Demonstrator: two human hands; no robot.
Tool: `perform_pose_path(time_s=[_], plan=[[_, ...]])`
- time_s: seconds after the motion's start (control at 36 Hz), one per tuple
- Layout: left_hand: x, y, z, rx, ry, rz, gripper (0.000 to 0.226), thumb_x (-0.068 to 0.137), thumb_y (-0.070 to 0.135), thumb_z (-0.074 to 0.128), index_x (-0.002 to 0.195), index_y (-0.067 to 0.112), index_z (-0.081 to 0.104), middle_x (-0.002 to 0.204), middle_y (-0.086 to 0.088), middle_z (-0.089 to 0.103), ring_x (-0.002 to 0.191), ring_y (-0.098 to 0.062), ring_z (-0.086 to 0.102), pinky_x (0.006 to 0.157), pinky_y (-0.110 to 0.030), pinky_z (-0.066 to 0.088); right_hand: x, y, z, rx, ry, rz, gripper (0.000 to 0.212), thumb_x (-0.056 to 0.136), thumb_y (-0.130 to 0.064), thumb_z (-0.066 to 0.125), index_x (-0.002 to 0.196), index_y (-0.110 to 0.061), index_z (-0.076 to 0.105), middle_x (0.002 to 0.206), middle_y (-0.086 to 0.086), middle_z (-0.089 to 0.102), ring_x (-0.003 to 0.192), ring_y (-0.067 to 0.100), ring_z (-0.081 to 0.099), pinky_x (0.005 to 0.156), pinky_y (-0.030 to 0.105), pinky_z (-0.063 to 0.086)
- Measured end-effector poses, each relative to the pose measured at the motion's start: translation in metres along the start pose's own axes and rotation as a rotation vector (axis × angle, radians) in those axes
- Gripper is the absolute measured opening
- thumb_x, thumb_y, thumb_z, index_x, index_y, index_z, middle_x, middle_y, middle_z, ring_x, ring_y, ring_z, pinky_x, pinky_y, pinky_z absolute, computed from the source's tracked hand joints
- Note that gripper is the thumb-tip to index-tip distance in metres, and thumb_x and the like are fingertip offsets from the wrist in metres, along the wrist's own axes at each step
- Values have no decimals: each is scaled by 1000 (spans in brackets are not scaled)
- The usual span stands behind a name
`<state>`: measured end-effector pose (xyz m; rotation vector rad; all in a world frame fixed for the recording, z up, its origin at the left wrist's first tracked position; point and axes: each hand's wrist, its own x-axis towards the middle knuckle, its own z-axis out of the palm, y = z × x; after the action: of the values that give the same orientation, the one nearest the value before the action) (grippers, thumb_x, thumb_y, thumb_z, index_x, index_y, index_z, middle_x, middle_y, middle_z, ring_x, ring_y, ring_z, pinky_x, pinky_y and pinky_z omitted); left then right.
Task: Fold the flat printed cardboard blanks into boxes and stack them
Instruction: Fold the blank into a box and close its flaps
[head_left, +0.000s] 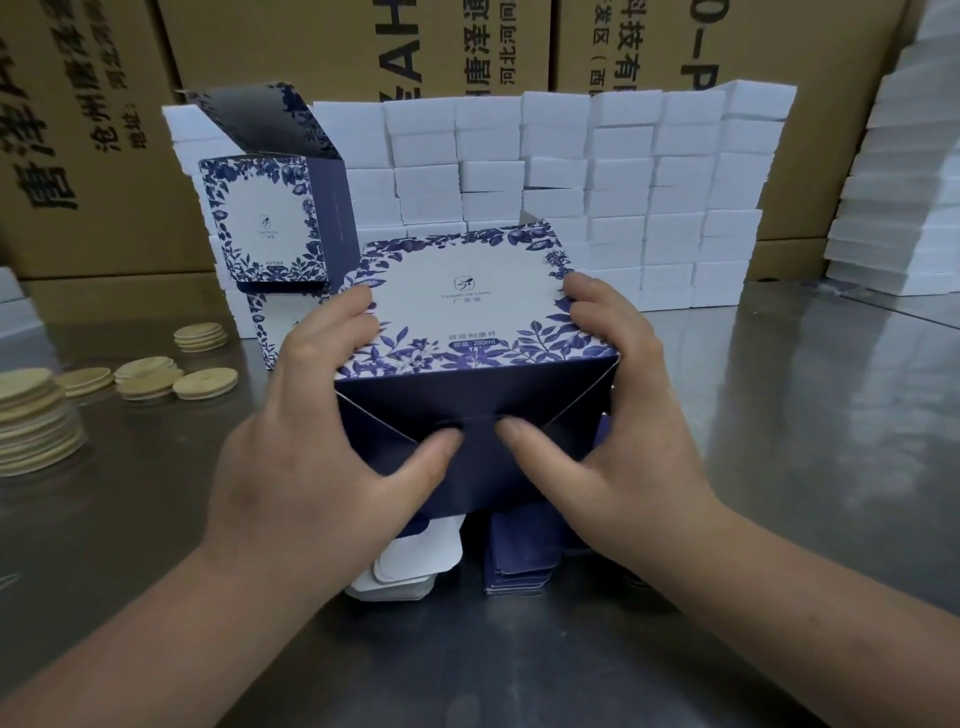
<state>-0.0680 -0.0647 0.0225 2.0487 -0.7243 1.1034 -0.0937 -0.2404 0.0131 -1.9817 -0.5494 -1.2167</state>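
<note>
The head camera shows both hands clasping one half-folded box, held over the steel table. The left hand wraps the box's left edge. Its fingers curl onto the white panel with the blue floral border, and its thumb presses the navy bottom flaps that face the camera. The right hand mirrors it on the right edge, with fingers hooked over the floral panel's corner and the thumb flat on the same flaps. The two thumb tips lie close together at the flaps' middle seam without touching. At the right, one flap's corner stands slightly ajar from the box wall.

Directly beneath the grip, flat blanks lie on the table: a navy stack of blanks under the right wrist and white-faced blanks under the left palm. Beyond the left hand's fingers a finished box stands upright with its lid flap raised. It sits on another printed box, which the held one partly hides. Left of the left hand, round wooden discs lie in low piles, with a taller pile at the frame's edge. Behind the held box rises a wall of white blocks, and behind that stand brown shipping cartons printed with Chinese text.
</note>
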Motion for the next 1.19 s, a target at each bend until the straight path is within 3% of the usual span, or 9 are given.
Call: perform_pose_path(time_s=[0.11,0.22,0.39,0.5,0.64,0.75,0.86,1.06,1.19], plan=[[-2,-2,-3,-1,11,86,73,64,49,58,127,21,33,140,11,28,129,-2,31,92,-20,37,-1,-1,-8,154,-73,15,53,86,-31,43,137,-32,28,148,-4,31,137,12,34,104,23,36],[-1,-6,-4,-67,92,154,69,65,43,64,122,17,36,143,1,23,134,9,20,94,-12,38,2,-3,-13,244,-69,47,54,88,-33,36,138,-28,17,147,0,29,129,-6,37,95,7,32],[-3,-15,-1,-205,184,240,73,63,31,75,121,9,36,146,3,24,137,-21,31,90,-58,46,0,-2,-14,155,-94,0,75,78,-34,55,144,-31,20,151,2,27,139,15,31,108,27,32],[-6,-14,2,-248,121,140,74,65,33,71,126,14,34,139,10,35,135,-18,36,98,-53,43,0,-7,-9,107,-96,112,79,73,-43,59,138,-50,15,152,-2,31,140,12,30,111,40,33],[-8,-5,4,-177,43,-108,63,60,54,59,116,51,29,115,25,41,103,-2,48,82,-3,38,-1,-7,-4,122,-125,253,74,71,-45,63,119,-73,14,145,-15,37,133,4,38,105,37,41],[-9,-3,8,-161,52,-121,67,62,39,69,116,46,30,103,32,43,104,0,48,84,-19,40,0,-5,0,72,-4,201,70,67,-37,68,120,-55,27,137,-22,39,123,-6,42,102,18,37],[-10,-3,12,-157,64,-130,66,60,35,68,113,46,30,104,51,35,95,11,40,77,-9,30,0,-1,5,46,64,118,67,67,-29,70,120,-41,30,141,-29,20,135,-7,26,106,11,26],[-8,-1,12,-196,66,-164,66,60,37,71,109,51,29,107,44,37,99,6,45,82,-24,37,3,-1,6,71,46,167,82,65,-31,70,121,-66,21,137,-38,28,129,-8,36,102,11,33],[-9,-3,14,-191,75,-141,73,64,23,82,112,43,31,105,48,35,97,8,41,81,-16,35,4,1,8,16,47,101,68,66,-21,70,114,-52,33,133,-32,30,130,-15,28,101,2,23]])
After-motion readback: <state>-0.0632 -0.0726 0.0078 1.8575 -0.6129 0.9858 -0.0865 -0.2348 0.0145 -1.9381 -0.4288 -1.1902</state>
